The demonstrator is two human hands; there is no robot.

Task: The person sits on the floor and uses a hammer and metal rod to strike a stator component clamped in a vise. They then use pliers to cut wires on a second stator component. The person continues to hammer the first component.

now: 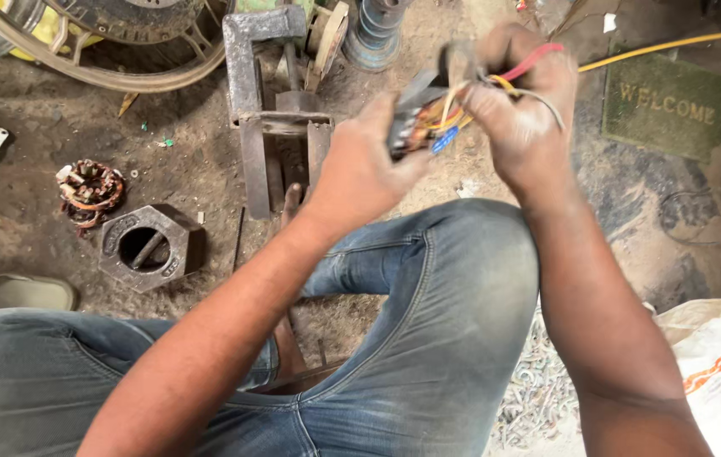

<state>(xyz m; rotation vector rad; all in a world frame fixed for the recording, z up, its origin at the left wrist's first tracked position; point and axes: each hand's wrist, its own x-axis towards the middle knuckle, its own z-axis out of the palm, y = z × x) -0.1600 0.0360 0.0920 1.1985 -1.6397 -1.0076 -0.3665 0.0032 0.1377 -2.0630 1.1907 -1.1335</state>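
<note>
My left hand (362, 165) grips a small dark electrical part (415, 118) with copper windings and coloured wires. My right hand (523, 110) is closed on the bundle of wires (513, 74) that leaves the part: red, yellow, grey and a blue connector. Both hands are raised above my bent right knee in blue jeans (454, 296). The part itself is blurred and mostly hidden behind my fingers.
On the dirt floor lie a rusty metal press frame (263, 118), a hexagonal iron block (151, 247), a wound stator coil (90, 190), a wheel rim (115, 51), a green doormat (665, 103), a yellow cable (674, 42) and a white sack (712, 364) beside metal scraps.
</note>
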